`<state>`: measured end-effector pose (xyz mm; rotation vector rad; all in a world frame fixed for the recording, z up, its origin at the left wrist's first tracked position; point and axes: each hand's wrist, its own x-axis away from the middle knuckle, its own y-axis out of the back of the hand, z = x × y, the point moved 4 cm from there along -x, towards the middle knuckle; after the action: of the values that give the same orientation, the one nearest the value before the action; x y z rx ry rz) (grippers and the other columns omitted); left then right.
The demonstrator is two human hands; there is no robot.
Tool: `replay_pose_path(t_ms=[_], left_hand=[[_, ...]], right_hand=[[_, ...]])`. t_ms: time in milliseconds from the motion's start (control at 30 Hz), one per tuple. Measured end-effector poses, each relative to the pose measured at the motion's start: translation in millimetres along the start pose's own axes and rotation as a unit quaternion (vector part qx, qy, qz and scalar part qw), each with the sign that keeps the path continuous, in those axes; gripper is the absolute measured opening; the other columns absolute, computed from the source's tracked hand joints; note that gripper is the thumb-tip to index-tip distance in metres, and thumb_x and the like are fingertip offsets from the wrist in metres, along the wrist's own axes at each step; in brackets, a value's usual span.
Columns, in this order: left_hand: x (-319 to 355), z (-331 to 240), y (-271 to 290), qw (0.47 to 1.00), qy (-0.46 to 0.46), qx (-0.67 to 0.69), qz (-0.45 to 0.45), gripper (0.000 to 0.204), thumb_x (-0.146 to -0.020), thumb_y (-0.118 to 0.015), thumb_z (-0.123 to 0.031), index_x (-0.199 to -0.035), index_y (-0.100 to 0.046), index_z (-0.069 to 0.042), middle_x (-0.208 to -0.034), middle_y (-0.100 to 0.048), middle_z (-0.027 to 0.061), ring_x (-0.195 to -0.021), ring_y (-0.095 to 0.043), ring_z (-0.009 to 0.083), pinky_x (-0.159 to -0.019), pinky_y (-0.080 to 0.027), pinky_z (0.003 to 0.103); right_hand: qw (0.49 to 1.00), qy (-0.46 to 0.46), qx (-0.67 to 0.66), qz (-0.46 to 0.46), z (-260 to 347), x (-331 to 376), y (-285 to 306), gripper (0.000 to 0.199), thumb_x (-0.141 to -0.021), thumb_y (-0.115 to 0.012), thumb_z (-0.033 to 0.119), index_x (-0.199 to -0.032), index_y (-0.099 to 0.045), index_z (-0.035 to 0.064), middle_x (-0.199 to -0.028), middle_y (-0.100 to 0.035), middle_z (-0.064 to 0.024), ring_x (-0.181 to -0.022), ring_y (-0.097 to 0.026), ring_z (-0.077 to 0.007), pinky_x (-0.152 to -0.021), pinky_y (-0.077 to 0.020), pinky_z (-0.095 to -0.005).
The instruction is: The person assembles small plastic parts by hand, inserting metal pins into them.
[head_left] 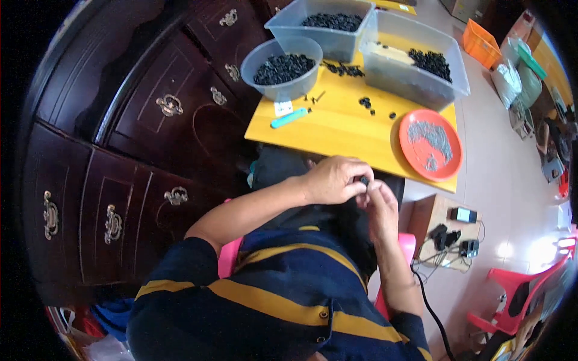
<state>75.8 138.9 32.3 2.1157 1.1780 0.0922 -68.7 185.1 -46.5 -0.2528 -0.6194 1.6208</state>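
Just off the near edge of the yellow table, my left hand [336, 180] pinches a small black round part [363, 180] between thumb and fingertips. My right hand [382, 203] meets it there, fingers closed and pressed together by the part; what they hold, if anything, is too small to make out. To the right, an orange-red plate [407, 157] carries a spread of small silvery pieces [431, 139]. Several loose black parts [365, 103] lie on the table beyond my hands. A light blue knife-like tool [289, 118] rests near the left edge.
On the yellow table [337, 135], a round tub [288, 91] and two clear bins [337, 45] [409, 87] hold black parts. Dark wooden drawers [141, 120] stand close at left. A wooden box [426, 221] with chargers and cables sits right, near a red chair [512, 295].
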Motion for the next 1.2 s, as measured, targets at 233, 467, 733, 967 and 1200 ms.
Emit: replay_pose_path(t_ms=[233,467,733,967,1200], left_hand=[[-28.9,68.3,48.5,0.982,0.087,0.054,0.159,0.015,-0.081,-0.064,-0.009,-0.092,-0.073,-0.004,-0.075,-0.07,0.009,-0.068,-0.064,0.0172,-0.067,-0.052,0.034],[-143.9,69.4,200.7,0.92,0.057,0.275,-0.275,0.05,-0.092,-0.063,-0.001,-0.139,-0.046,0.002,-0.103,-0.069,0.0072,-0.083,-0.064,0.0106,-0.074,-0.053,0.023],[-113.2,108.5,87.5,0.985,0.118,0.115,-0.057,0.016,-0.086,-0.074,-0.011,-0.099,-0.072,-0.002,-0.081,-0.071,0.0037,-0.069,-0.066,0.0101,-0.064,-0.053,0.028],[-115.9,114.0,53.9,0.993,0.008,-0.106,-0.059,0.021,-0.084,-0.071,-0.009,-0.104,-0.071,-0.003,-0.085,-0.069,0.0108,-0.071,-0.067,0.0254,-0.066,-0.053,0.037],[-133.8,124.3,30.9,0.984,0.023,-0.166,-0.061,0.022,-0.084,-0.07,-0.016,-0.103,-0.07,-0.006,-0.092,-0.069,0.0107,-0.083,-0.068,0.0313,-0.074,-0.055,0.042]], right_hand=[[0.994,-0.099,0.04,0.01,-3.9,-5.1,-0.9,0.014,-0.1,-0.061,0.02,-0.103,-0.064,0.0065,-0.094,-0.07,-0.0059,-0.078,-0.063,-0.011,-0.074,-0.0501,-0.0246],[0.992,-0.121,0.035,0.028,-5.1,-10.3,-3.7,0.012,-0.101,-0.061,0.016,-0.103,-0.065,0.0046,-0.097,-0.07,-0.0054,-0.085,-0.064,-0.012,-0.081,-0.0518,-0.0269],[0.995,-0.011,0.092,0.035,39.7,-54.2,-46.6,0.012,-0.101,-0.06,0.013,-0.099,-0.063,0.0023,-0.091,-0.067,-0.0047,-0.081,-0.059,-0.0092,-0.078,-0.0484,-0.0264],[0.992,-0.045,0.084,0.087,22.5,-83.4,-54.6,0.017,-0.103,-0.059,0.015,-0.104,-0.063,-0.0005,-0.09,-0.066,-0.0011,-0.083,-0.06,-0.0069,-0.077,-0.0494,-0.0212],[0.99,-0.022,0.106,0.094,17.5,-72.2,-47.4,0.013,-0.101,-0.059,0.009,-0.106,-0.063,-0.0027,-0.088,-0.065,-0.0016,-0.082,-0.061,-0.008,-0.077,-0.0506,-0.023]])
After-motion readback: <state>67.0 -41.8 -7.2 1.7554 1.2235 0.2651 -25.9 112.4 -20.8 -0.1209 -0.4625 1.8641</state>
